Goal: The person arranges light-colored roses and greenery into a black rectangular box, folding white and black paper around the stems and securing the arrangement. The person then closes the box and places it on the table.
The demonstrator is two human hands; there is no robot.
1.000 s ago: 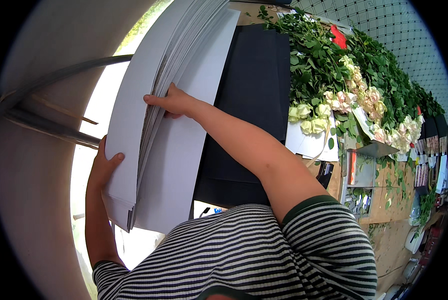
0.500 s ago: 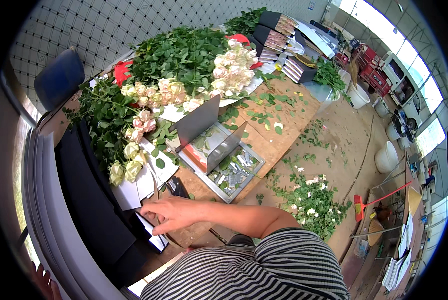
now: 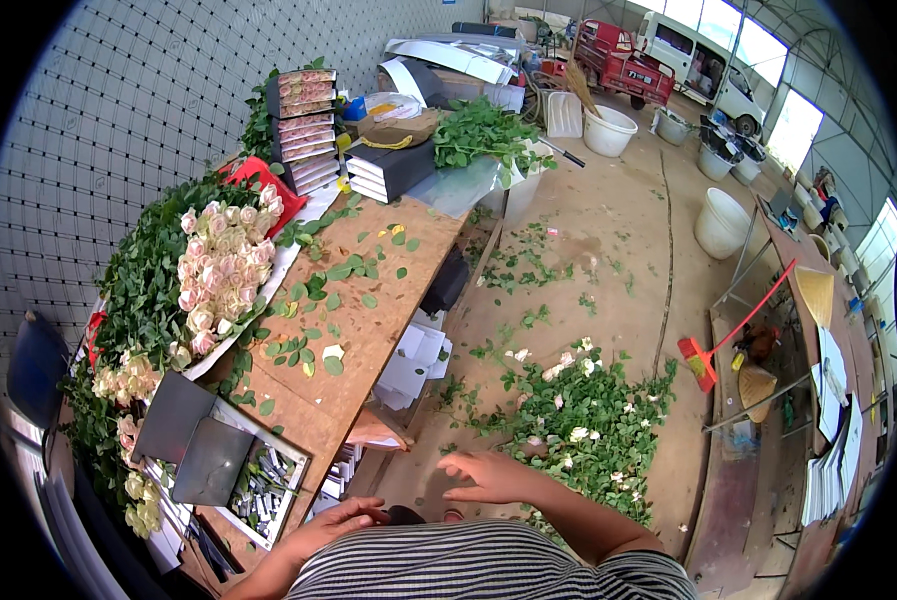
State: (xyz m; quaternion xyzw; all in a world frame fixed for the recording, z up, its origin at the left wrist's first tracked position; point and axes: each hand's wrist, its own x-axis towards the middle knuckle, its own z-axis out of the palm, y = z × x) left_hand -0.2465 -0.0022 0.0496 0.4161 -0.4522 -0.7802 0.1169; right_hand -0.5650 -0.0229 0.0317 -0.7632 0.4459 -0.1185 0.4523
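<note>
My left hand [image 3: 336,522] hovers near my waist beside the table's front edge, fingers loosely stretched, holding nothing. To its right, my right hand [image 3: 490,478] reaches out over the floor, fingers apart and empty. Left of my left hand, a metal frame tray [image 3: 293,490] with small metallic pieces sits on the wooden table [image 3: 318,405]. Two dark upright plates [image 3: 211,465] stand on it. Pale pink roses [image 3: 223,255] lie bunched with leafy stems farther back. Cut greenery with white blooms [image 3: 568,430] is heaped on the floor beyond my right hand.
Stacked flower boxes [image 3: 306,130] and a dark box [image 3: 393,170] stand on the table's far end. Loose leaves litter the tabletop. White buckets [image 3: 723,222], a red broom [image 3: 700,362], a side bench [image 3: 818,285] and a red cart [image 3: 618,62] stand to the right and beyond.
My view has swung right, so the table now sits farther left. My right hand has left the table's left end near the phone-like screen; my left hand has come in near my waist.
</note>
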